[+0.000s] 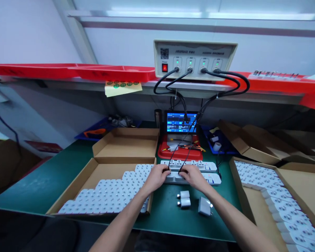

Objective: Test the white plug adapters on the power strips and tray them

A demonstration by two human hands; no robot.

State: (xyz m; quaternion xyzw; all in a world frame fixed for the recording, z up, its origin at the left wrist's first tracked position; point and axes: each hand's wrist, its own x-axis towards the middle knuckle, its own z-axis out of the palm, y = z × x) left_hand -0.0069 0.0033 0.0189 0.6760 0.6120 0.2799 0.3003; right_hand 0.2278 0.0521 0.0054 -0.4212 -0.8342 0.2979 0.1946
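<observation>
My left hand (157, 175) is closed in a pinch around the lower end of a thin black cable (174, 152), at the front white power strip (215, 179). A second black cable (187, 156) ends in the pinched fingers of my right hand (193, 176), just to the right. Between and under the fingertips, white chargers (179, 177) appear to sit on the strip; the cable ends themselves are hidden. Nearer to me on the green table lie several loose white chargers (184, 202), with another white charger piece (205, 205) beside my right forearm.
An open carton (99, 168) of white chargers lies left, another carton (248, 206) right. Behind are a second power strip (183, 163), a red tray (162, 150) and a lit screen (173, 122). Overhead, a test box (196, 52) on the shelf has thick black cables hanging down.
</observation>
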